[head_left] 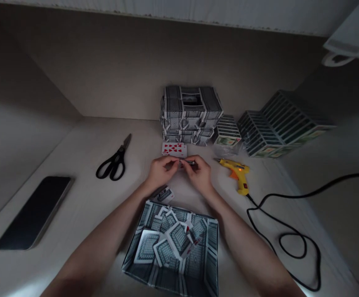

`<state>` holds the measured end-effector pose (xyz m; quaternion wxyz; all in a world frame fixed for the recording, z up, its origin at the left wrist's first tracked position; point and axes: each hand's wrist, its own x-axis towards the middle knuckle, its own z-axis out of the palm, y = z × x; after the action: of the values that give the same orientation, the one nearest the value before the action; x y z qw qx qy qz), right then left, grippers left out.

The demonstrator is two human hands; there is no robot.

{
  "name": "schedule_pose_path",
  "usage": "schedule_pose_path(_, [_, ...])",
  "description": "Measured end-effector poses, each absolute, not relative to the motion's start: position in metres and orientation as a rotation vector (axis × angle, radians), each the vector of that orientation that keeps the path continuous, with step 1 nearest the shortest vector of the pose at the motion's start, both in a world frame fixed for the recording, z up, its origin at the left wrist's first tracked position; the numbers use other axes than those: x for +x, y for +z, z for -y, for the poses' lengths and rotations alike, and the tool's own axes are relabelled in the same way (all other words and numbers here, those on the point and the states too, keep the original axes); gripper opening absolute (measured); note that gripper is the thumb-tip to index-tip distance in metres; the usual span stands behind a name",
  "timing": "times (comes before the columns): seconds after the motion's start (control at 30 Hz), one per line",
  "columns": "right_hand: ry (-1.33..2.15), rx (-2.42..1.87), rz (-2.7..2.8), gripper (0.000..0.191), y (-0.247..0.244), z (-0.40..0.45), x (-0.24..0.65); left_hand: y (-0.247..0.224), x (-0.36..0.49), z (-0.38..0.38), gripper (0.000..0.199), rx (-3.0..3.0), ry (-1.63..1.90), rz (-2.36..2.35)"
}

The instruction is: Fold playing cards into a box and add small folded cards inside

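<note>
My left hand (163, 170) and my right hand (198, 170) meet at the middle of the table, thumbs and fingertips pinched together. Between them they hold a small playing card (188, 162), seen almost edge-on and mostly hidden by the fingers. Just beyond lies a face-up ten of hearts (173, 147). Nearer to me stands an open box made of patterned playing cards (212, 264), with several loose cards (176, 237) inside. Another card piece (165, 194) rests between the box and my left wrist.
Black-handled scissors (114, 163) and a phone (34, 212) lie at left. On the right are a yellow glue gun (239, 173) with its black cord (286, 222), and stacked card packs (278, 128). A built card structure (192, 113) stands against the back wall.
</note>
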<state>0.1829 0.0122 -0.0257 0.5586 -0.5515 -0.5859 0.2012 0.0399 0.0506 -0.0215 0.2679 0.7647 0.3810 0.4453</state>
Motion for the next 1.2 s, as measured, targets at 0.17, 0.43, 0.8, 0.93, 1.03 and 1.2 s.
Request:
schedule_pose_path(0.17, [0.363, -1.297, 1.456, 0.012, -0.0264, -0.0099, 0.1807, -0.0201, 0.0397, -0.0511, 0.01, 2.155, 1.24, -1.067])
schedule_pose_path(0.43, [0.445, -1.313, 1.399, 0.013, -0.0265, -0.0112, 0.1806, -0.0211, 0.0357, -0.0527, 0.013, 2.222, 1.216, -0.989])
schedule_pose_path(0.8, [0.406, -1.339, 1.416, 0.014, -0.0263, -0.0068, 0.1777, -0.0186, 0.0367, -0.0519, 0.008, 2.305, 1.233, -0.982])
schedule_pose_path(0.93, [0.473, -1.349, 1.338, 0.016, -0.0277, -0.0096, 0.178, -0.0203, 0.0375, -0.0517, 0.009, 2.332, 1.233, -1.019])
schedule_pose_path(1.03, [0.519, -1.345, 1.334, 0.017, -0.0285, -0.0125, 0.1795, -0.0225, 0.0384, -0.0522, 0.008, 2.304, 1.258, -1.104])
schedule_pose_path(1.2, [0.448, -1.385, 1.39, 0.018, -0.0272, -0.0119, 0.1798, -0.0218, 0.037, -0.0525, 0.007, 2.278, 1.257, -1.115])
